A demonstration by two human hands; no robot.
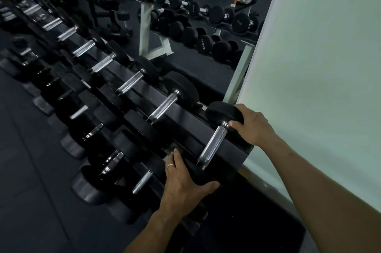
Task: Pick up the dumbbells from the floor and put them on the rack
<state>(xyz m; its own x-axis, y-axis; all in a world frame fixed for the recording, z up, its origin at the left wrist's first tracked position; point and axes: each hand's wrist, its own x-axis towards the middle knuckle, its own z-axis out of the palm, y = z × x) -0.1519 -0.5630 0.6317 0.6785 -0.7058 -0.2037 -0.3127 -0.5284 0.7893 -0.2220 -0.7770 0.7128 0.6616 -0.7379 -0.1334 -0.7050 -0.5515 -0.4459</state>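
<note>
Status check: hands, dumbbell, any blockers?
Left hand and right hand each grip a head. Dumbbell on rack top tier. Nothing in the way.

A dumbbell is lying at the right end of the rack, beside the wall, with more dumbbells sitting leftward.

Knurled shiny metal dumbbell handle
</note>
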